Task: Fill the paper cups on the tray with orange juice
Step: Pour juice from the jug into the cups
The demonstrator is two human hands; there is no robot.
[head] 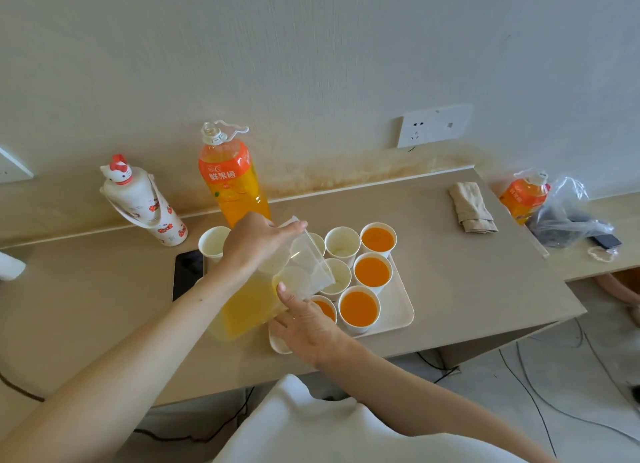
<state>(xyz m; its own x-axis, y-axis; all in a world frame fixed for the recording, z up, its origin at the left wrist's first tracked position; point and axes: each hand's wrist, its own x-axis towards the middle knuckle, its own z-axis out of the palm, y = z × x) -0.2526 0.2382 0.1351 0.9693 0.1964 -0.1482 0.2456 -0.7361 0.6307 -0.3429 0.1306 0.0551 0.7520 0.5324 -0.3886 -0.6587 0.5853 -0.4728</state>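
Scene: a person at a beige table [467,289] set against a pale wall, seen from above, tipping a clear pitcher [249,307] over a white tray [401,310] of paper cups
Left hand: the left hand [252,244] grips the upper side of the pitcher, fingers curled round its wall near the rim
Right hand: the right hand [308,327] lies at the tray's near left corner, its fingers straight, one of them pressed up against the lower wall of the pitcher
Pitcher: tilted steeply to the right, orange juice pooled in its lower end, its lip just above an empty cup [334,277] in the tray's middle column
Filled cups: three cups of juice [372,271] stand in a row along the tray's right side; a fourth filled cup [323,310] is half hidden behind the right hand
Empty cups: a far empty cup [342,243] stands beside the row of filled ones; another empty cup [213,243] stands at the tray's far left, by the left wrist
Juice bottle: a large orange juice bottle [230,182] stands upright behind the tray, against the wall
Also on the table: a white cartoon-cat flask [145,203] leaning at the far left, a dark phone [187,272] flat beside the tray, a folded cloth [472,206] at the far right
Right edge: a second juice bottle [523,199] beside a crumpled plastic bag [568,217]
Wall: a white socket plate [434,125] above the table
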